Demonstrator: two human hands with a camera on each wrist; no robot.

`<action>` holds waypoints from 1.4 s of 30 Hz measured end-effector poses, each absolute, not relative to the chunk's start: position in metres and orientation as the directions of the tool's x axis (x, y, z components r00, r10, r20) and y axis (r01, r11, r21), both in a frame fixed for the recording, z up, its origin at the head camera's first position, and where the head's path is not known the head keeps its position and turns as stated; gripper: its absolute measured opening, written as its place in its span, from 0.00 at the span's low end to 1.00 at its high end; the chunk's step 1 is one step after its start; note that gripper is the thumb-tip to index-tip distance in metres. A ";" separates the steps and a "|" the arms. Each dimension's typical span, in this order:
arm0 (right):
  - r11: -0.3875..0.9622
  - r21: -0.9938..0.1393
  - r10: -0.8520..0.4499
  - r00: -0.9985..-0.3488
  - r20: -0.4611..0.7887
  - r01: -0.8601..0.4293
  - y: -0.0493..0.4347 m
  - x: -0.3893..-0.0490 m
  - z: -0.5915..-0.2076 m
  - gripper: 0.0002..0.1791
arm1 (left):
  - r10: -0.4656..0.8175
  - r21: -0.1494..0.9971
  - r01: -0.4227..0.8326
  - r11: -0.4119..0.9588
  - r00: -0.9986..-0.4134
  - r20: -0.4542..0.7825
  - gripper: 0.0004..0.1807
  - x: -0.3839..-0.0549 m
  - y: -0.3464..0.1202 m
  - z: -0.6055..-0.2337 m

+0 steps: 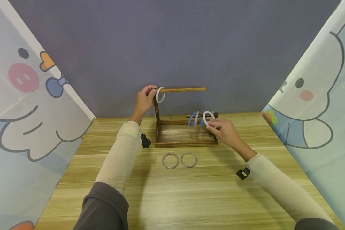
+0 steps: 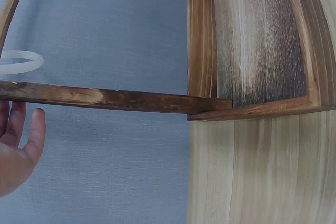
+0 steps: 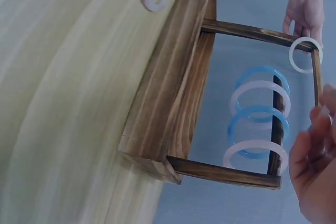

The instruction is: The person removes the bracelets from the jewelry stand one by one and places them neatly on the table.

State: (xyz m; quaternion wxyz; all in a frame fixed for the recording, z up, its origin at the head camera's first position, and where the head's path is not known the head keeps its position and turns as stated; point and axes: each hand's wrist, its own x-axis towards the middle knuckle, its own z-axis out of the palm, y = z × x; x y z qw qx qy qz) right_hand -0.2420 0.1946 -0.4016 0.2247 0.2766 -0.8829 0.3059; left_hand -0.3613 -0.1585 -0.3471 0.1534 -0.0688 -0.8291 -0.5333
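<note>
A wooden rack has a tray base, a left post with an upper bar, and a lower bar at the right. My left hand grips the top of the left post, fingers behind it in the left wrist view. One white bangle hangs on the upper bar beside that hand. Several blue and pale lilac bangles hang along the lower bar. My right hand pinches a white bangle in front of the lower bar; this bangle is hidden in the right wrist view.
Two translucent bangles lie side by side on the wood-grain table before the rack. Small black devices sit near the left sleeve and right sleeve. A grey backdrop stands behind, cartoon panels at the sides.
</note>
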 end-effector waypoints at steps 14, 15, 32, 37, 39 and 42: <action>0.460 -0.365 -0.650 -0.587 0.482 -0.809 0.201 -0.225 -0.429 0.13 | -0.049 0.863 0.278 0.421 -0.944 0.328 0.16 -0.361 -0.158 -0.345; 0.448 -0.358 -0.668 -0.573 0.475 -0.819 0.201 -0.225 -0.432 0.14 | -0.048 0.864 0.278 0.420 -0.944 0.327 0.16 -0.360 -0.158 -0.345; 0.462 -0.373 -0.795 -0.562 0.229 -0.805 0.202 -0.210 -0.458 0.09 | -0.052 0.870 0.261 0.418 -0.949 0.310 0.16 -0.360 -0.158 -0.344; 0.455 -0.362 -0.805 -0.549 0.224 -0.814 0.204 -0.209 -0.462 0.09 | -0.052 0.870 0.261 0.418 -0.950 0.309 0.16 -0.358 -0.158 -0.343; 0.449 -0.374 -0.809 -0.547 0.214 -0.811 0.206 -0.209 -0.464 0.08 | -0.054 0.869 0.260 0.422 -0.949 0.311 0.16 -0.357 -0.157 -0.342; 0.440 -0.381 -0.817 -0.539 0.207 -0.813 0.208 -0.208 -0.467 0.08 | -0.055 0.865 0.260 0.430 -0.948 0.312 0.16 -0.356 -0.157 -0.342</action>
